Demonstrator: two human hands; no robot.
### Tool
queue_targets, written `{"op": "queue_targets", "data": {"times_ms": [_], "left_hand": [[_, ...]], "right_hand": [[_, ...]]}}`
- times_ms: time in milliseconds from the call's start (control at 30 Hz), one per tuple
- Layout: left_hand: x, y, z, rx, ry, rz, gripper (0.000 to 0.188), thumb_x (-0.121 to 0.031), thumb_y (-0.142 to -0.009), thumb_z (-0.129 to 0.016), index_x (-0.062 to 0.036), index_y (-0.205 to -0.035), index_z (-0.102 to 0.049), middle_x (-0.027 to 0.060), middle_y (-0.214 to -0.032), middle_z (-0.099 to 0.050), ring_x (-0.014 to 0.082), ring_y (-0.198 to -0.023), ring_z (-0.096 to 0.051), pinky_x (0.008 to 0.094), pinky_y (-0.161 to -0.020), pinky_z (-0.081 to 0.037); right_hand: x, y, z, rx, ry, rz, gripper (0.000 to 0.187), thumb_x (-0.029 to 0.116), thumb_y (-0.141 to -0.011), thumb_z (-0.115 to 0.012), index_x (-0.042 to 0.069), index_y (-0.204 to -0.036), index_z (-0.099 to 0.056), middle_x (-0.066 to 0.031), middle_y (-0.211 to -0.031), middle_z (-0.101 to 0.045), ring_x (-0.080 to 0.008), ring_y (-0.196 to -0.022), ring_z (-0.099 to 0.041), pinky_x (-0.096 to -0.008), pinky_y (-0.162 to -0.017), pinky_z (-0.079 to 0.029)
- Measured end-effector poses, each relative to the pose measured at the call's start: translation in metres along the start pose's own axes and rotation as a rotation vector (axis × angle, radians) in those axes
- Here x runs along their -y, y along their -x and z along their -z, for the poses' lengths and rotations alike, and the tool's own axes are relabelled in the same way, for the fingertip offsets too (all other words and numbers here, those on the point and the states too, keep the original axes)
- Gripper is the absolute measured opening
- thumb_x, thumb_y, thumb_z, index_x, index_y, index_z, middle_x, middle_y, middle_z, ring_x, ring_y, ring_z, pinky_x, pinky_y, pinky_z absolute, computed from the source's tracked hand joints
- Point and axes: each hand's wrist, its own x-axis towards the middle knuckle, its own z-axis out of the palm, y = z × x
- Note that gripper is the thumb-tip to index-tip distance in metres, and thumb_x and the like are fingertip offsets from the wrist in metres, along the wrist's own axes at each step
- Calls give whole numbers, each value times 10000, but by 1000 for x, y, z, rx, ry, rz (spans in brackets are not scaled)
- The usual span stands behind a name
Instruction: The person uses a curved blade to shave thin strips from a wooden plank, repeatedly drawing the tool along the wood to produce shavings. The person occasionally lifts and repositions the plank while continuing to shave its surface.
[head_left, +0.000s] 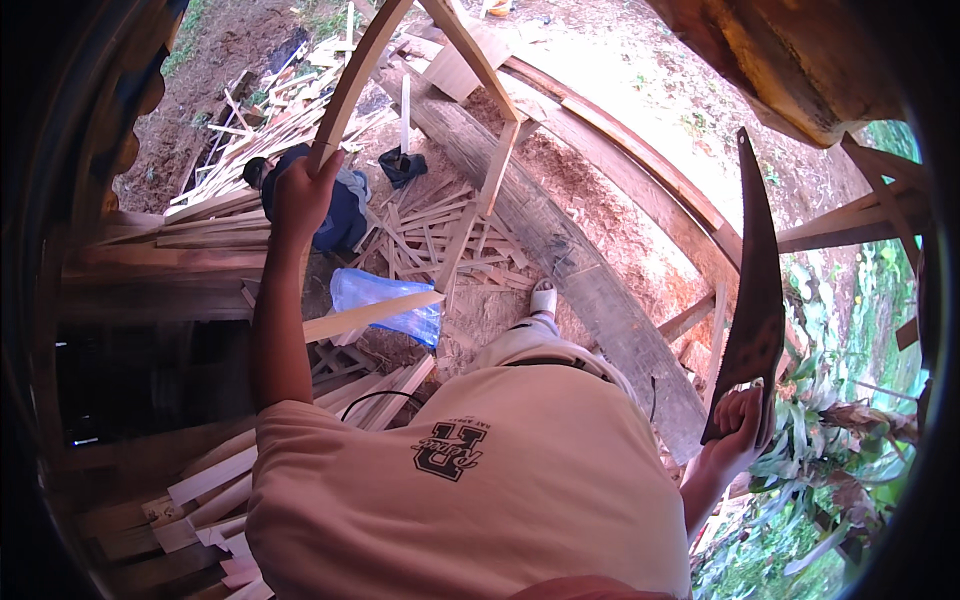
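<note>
My left hand (303, 195) is raised and closed around the lower end of a long wooden strip (358, 85), which runs up past the top of the view. On the right, my right hand (738, 420) grips the handle of a handsaw (755, 290). The saw's dark blade points upward, away from any wood. A second wooden piece (470, 50) slants down from the top and meets short upright pieces (500, 165) near the middle. A pale board end (375, 315) sticks out below my left forearm.
Someone in dark blue clothing (340, 215) crouches beyond my left arm, beside piled wooden strips (215, 225). A blue translucent plastic bag (410, 322) lies near my feet. Offcuts (430, 235) litter the ground. A thick plank (600, 290) crosses diagonally; green plants (850, 480) grow at right.
</note>
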Motion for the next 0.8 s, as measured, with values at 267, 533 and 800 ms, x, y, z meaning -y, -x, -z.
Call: {"op": "queue_targets", "data": {"times_ms": [267, 533, 800], "left_hand": [[3, 38, -22, -56, 262, 207, 619, -576, -976, -699, -11, -727, -653, 51, -535, -586, 164, -474, -637, 339, -476, -472], [-26, 10, -32, -1, 367, 221, 584, -585, -945, -733, -74, -705, -582, -18, -587, -512, 94, -460, -526, 284, -459, -448], [-88, -69, -55, 156, 218, -113, 620, -591, -970, -687, -61, -656, -616, 14, -537, -552, 126, -498, -578, 328, -531, -465]], "right_hand": [[-6, -6, -18, 175, -15, -28, 410, 163, -1077, -558, 128, -697, -408, 27, -599, -309, -79, -508, -248, -268, -477, -247], [-19, 10, -28, 200, -4, -73, 393, 132, -1076, -529, 119, -701, -413, 36, -575, -310, -73, -475, -267, -275, -453, -253], [-43, 19, -14, 125, 11, -108, 437, 158, -1092, -545, 134, -682, -397, 34, -573, -305, -77, -480, -271, -276, -456, -245]]}}
